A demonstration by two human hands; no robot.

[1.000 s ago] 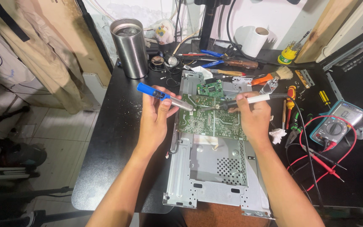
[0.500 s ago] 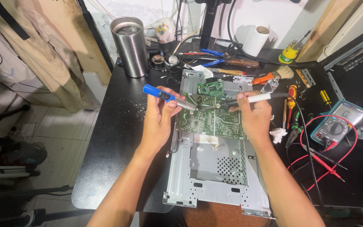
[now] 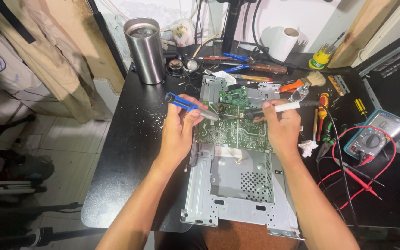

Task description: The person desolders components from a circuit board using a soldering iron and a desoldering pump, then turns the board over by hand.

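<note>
Two hands' fingers grasp one tool each: left [image 3: 178, 132] a blue desoldering pump [image 3: 190, 106], right [image 3: 282, 129] a soldering iron [image 3: 274, 109].

Both hands crowd the green circuit board [image 3: 234, 132]: the left hand [image 3: 178, 134] with its blue-handled desoldering pump [image 3: 188, 105] and the right hand [image 3: 282, 129] with the soldering iron [image 3: 274, 109] leave only a narrow gap between their tips. Behind, pliers, a brush [image 3: 302, 84] and a steel tumbler [image 3: 144, 50] bar the way. To the right, the multimeter [image 3: 375, 136] and its red leads [image 3: 366, 183] clutter the table. The black tabletop [image 3: 126, 153] left of the metal chassis [image 3: 237, 194] lies open.
</note>
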